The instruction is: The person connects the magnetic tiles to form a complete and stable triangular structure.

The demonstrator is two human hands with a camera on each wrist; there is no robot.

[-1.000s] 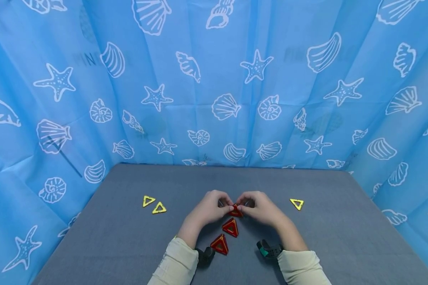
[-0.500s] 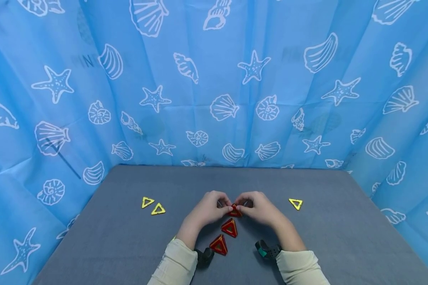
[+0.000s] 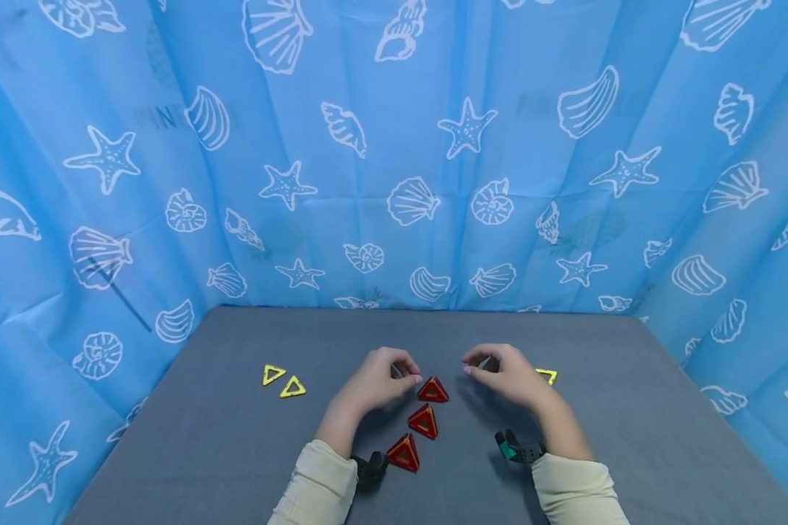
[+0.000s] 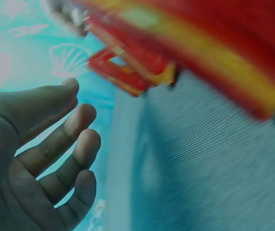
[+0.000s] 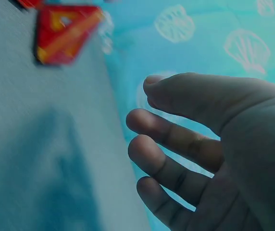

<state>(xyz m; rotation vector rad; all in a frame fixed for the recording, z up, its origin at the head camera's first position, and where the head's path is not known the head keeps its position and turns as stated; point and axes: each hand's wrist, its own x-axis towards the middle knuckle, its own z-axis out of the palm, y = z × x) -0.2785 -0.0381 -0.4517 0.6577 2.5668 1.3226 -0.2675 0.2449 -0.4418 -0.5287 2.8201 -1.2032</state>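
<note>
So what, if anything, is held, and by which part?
Nothing is held: left hand and right hand are both empty, with the farthest red triangle between them.

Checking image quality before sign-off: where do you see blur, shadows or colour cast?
Head: red pieces fairly crisp, soft shadows on the table; left wrist: teal cast, closest red piece badly blurred; right wrist: teal cast, red pieces blurry, dark shadow lower left.

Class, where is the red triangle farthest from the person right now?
In the head view, the farthest red triangle sits slightly right of centre, between the left hand and right hand, nearer the left, just beyond the middle red triangle.
</note>
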